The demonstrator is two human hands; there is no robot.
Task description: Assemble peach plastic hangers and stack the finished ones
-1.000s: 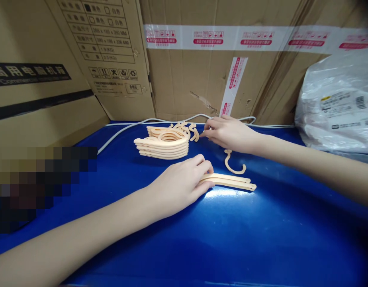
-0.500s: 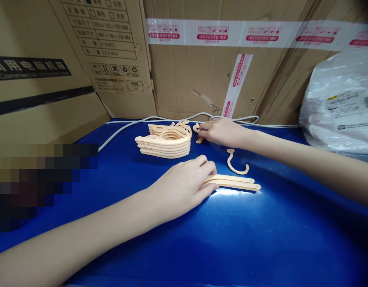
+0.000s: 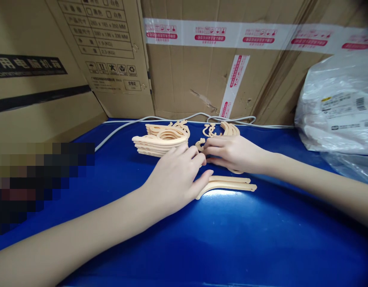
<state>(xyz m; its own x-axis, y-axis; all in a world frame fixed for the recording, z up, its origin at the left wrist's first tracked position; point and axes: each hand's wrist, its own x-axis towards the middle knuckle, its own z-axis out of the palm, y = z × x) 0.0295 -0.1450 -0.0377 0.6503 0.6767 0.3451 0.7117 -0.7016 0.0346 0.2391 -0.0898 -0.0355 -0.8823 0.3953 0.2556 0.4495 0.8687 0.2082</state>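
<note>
My left hand (image 3: pixel 178 175) hovers over the near right corner of a stack of cream plastic folding hangers (image 3: pixel 161 143). Its thumb stands apart from the fingers, and nothing shows in its grasp. Two loose hanger arms (image 3: pixel 228 184) lie side by side on the blue table (image 3: pixel 231 243), partly behind that thumb. To the right, my right hand (image 3: pixel 228 151) has its fingers closed around a small curved hanger hook (image 3: pixel 200 144), whose end sticks out at the fingertips. Another loose hook (image 3: pixel 236 172) is mostly covered by this hand.
Behind my right hand lie several more hooks (image 3: pixel 209 130) and a group of curved hanger arms (image 3: pixel 230 128). A white cable (image 3: pixel 124 123) runs along the back. Cardboard boxes (image 3: pixel 184 79) wall the rear and left; a clear plastic bag (image 3: pixel 336 107) sits at right.
My left hand has let go of the two hanger arms and moved up and left toward the stack. My right hand has come nearer with a hook, uncovering the hooks and arms behind.
</note>
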